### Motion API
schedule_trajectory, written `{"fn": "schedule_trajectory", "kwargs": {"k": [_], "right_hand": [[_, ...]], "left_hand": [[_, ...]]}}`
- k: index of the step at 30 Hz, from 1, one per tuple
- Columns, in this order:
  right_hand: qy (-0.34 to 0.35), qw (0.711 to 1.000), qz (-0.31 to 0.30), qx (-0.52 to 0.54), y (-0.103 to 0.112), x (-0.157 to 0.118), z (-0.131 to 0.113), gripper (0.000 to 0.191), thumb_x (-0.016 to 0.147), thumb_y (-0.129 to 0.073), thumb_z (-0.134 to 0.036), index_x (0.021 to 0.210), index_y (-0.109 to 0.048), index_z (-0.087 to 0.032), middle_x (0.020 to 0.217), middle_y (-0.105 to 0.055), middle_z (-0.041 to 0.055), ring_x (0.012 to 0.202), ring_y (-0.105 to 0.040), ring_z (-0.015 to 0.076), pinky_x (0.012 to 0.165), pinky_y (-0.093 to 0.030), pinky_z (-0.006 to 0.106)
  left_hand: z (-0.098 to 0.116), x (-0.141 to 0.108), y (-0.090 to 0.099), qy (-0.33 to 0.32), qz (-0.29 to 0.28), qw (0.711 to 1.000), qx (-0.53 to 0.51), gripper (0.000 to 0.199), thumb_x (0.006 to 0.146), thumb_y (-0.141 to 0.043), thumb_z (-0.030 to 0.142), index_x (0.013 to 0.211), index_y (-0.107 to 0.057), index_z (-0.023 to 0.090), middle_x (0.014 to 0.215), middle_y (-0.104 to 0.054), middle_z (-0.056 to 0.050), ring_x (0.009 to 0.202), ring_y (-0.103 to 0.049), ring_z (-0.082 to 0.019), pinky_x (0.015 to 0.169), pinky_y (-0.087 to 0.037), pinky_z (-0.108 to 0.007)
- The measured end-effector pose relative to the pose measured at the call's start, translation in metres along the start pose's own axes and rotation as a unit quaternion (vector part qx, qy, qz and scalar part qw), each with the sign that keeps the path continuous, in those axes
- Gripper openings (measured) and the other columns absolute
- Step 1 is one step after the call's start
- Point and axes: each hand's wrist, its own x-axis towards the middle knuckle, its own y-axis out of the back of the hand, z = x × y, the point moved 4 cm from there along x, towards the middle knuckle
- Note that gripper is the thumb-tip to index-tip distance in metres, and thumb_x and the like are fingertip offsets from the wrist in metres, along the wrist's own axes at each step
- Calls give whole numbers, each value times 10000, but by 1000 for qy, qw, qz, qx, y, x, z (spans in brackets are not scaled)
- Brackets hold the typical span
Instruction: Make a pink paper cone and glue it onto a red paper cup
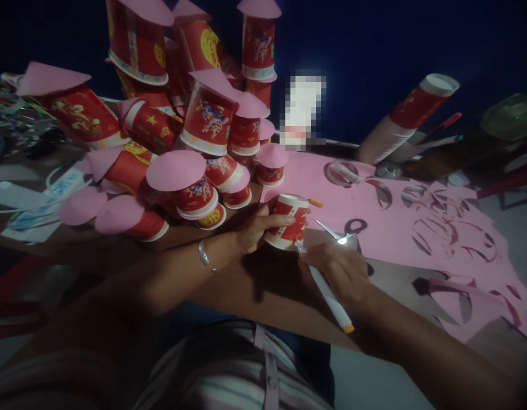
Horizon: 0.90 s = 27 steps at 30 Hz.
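My left hand (257,229) is closed around a red patterned paper cup (289,219), thumb across its side. The cup is held on its side at a slant, with a white rim at each end. In my right hand (338,265) is a white marker pen (329,299) with an orange end. Its tip meets the cup's lower rim or sits right beside it; I cannot tell which. A pair of scissors (342,236) lies just beyond my right hand. A small orange cap (316,203) shows behind the cup.
Several red paper cups with pink cone tops (190,185) crowd the table's left and back. Cut-up pink paper (391,228) covers the right side. A leaning stack of paper cups (411,117) stands at the back right. A blue-and-white packet (45,199) lies far left.
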Motion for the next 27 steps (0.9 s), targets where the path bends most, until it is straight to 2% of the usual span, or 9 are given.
{"fn": "schedule_trajectory", "kwargs": {"k": [6, 15, 22, 25, 27], "right_hand": [[3, 1000, 6, -3, 0, -1, 0, 193, 869, -780, -83, 990, -652, -162, 788, -715, 4, 677, -663, 149, 636, -555, 288], [3, 1000, 3, -2, 0, -2, 0, 202, 846, -791, -63, 994, -685, -151, 827, -741, 27, 694, -689, 166, 628, -555, 300], [-2, 1000, 6, -8, 0, 0, 2, 211, 852, -790, -66, 989, -654, -151, 773, -721, 8, 656, -675, 158, 597, -556, 296], [-1, 1000, 0, 0, 0, 0, 1, 216, 853, -783, -54, 991, -651, -156, 763, -716, 4, 652, -679, 159, 601, -560, 296], [-28, 1000, -6, 10, 0, -2, 3, 201, 869, -772, -71, 983, -657, -190, 746, -709, -16, 637, -672, 153, 592, -551, 293]], "left_hand": [[0, 1, 0, -3, -4, 1000, 5, 521, 750, -853, 329, 1220, -711, 155, 1236, -777, -182, 1058, -761, -297, 842, -612, -359], [1, 0, -1, -1, 2, 1000, -6, 521, 744, -853, 316, 1213, -697, 149, 1206, -784, -176, 1048, -763, -306, 855, -613, -381], [2, 0, -2, -4, -2, 1000, -6, 459, 750, -839, 320, 1159, -726, 145, 1187, -787, -165, 918, -767, -254, 758, -605, -338], [3, 0, -2, -7, 0, 1000, -3, 476, 752, -834, 315, 1183, -721, 146, 1173, -789, -169, 982, -767, -279, 790, -607, -352], [3, 0, -2, -9, -2, 1000, 1, 480, 759, -825, 311, 1197, -716, 149, 1176, -789, -170, 1020, -764, -291, 808, -605, -358]]}}
